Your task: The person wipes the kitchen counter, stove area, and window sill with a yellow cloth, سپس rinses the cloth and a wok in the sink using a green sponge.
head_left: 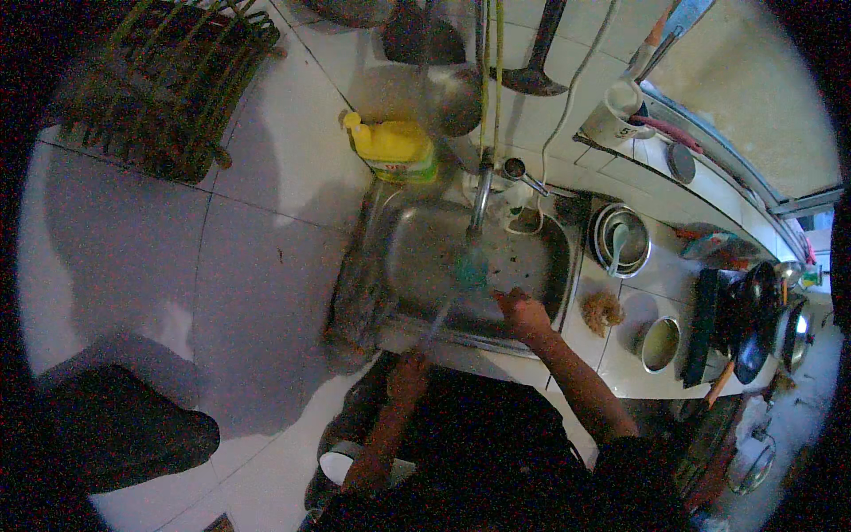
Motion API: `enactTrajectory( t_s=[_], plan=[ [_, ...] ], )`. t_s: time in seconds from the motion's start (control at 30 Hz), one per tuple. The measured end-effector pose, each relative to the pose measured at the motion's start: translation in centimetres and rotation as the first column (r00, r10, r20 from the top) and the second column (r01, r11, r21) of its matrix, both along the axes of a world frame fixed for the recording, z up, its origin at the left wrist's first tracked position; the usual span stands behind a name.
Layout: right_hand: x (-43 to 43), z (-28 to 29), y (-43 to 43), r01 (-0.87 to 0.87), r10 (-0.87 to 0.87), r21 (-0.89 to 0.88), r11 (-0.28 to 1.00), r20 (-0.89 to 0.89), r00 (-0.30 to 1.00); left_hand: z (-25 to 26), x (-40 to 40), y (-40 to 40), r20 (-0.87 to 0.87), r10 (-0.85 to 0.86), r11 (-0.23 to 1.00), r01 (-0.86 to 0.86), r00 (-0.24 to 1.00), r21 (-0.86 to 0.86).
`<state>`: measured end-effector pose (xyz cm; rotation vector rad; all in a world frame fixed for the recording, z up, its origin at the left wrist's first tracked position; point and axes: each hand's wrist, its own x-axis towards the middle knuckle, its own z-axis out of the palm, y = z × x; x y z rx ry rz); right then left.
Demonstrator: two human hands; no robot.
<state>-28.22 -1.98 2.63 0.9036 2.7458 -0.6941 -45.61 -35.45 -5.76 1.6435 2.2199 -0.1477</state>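
My left hand (407,372) grips the pale handle of a utensil with a turquoise head (471,269). Its head is blurred under the faucet spout (479,216), so its exact kind is unclear. My right hand (524,314) is over the near right part of the stainless steel sink (415,249), fingers bent toward the turquoise head. Whether anything small is between those fingers cannot be seen. A few dark scraps (512,261) lie in the basin.
A yellow jug (399,146) stands behind the sink's left corner. To the right are nested metal bowls (598,246) with a pale spoon (618,246), a brown scrubber (602,312), a metal pot (660,344) and a stove (701,326). Ladles (532,78) hang behind.
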Motion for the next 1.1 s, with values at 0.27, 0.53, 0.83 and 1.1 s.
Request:
enactTrajectory(
  t_s=[0.27,0.53,0.83,1.1],
  plan=[
    [-1.1,2.9,7.1,0.037,-0.023,-0.055,0.998,0.227,0.974,3.3,-2.4,0.5,0.229,0.259,0.964,-0.265,0.938,-0.006],
    [-5.7,1.5,4.9,-0.105,0.103,0.031,0.994,0.077,0.992,9.9,-3.5,3.2,0.009,-0.092,0.995,0.092,0.996,-0.033],
    [-1.0,-3.2,6.2,-0.213,0.209,0.009,0.977,-0.244,0.947,6.7,-2.8,1.3,0.044,-0.171,0.973,0.161,0.984,0.165],
    [0.3,-1.8,7.2,0.006,-0.007,-0.014,1.000,-0.094,0.996,6.0,-3.7,-0.5,0.116,0.084,0.982,-0.063,0.990,-0.180]
  ],
)
